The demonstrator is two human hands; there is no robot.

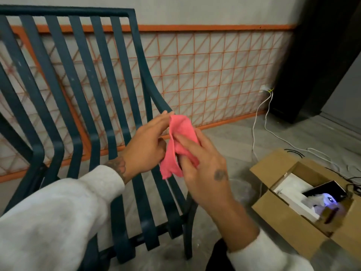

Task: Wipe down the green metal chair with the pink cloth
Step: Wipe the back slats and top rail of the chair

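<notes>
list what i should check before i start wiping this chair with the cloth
1. Grip on pink cloth: left hand and right hand both hold it: ok.
2. Cloth against green metal chair: held up near the armrest, contact unclear: cannot tell.
3. Seat slats free of objects: ok.
4. Open cardboard box and white cables on the floor, apart from the chair: ok.
5. Cloth damp: cannot tell.

We've got a single wide-angle view, worn on the head, looking forward and down. The left hand (145, 147) and right hand (207, 173), holding the pink cloth (181, 132), sit close under us, the green metal chair (68, 12) just beyond, wall (214, 12) and floor (244, 137) further off.
</notes>
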